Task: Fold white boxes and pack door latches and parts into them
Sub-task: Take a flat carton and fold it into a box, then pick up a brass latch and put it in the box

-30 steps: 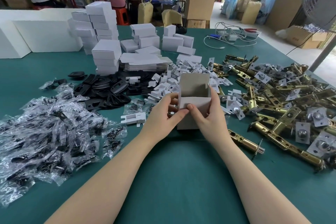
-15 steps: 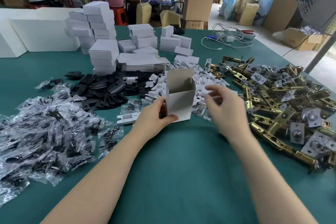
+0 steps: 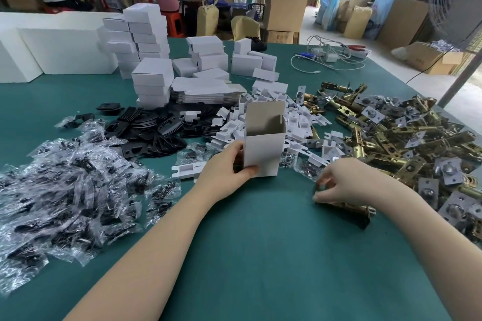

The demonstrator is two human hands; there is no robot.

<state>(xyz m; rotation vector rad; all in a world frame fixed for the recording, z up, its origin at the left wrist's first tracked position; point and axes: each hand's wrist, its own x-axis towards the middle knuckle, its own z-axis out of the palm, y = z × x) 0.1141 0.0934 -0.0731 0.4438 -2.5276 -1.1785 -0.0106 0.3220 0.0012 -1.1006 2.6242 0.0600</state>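
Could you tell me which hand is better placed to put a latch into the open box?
Right: the right hand already grips a brass latch, while the left hand holds the box.

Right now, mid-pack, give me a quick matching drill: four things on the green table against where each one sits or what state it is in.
Things:
1. upright white cardboard box
2. brass door latch
3. clear plastic bags of black parts
4. stacked closed white boxes

Places or states:
A. far left
B. under the right hand
C. heaped at near left
D. top flap open, held by the left hand

Pairs: 1-D, 2-B, 3-C, 4-A
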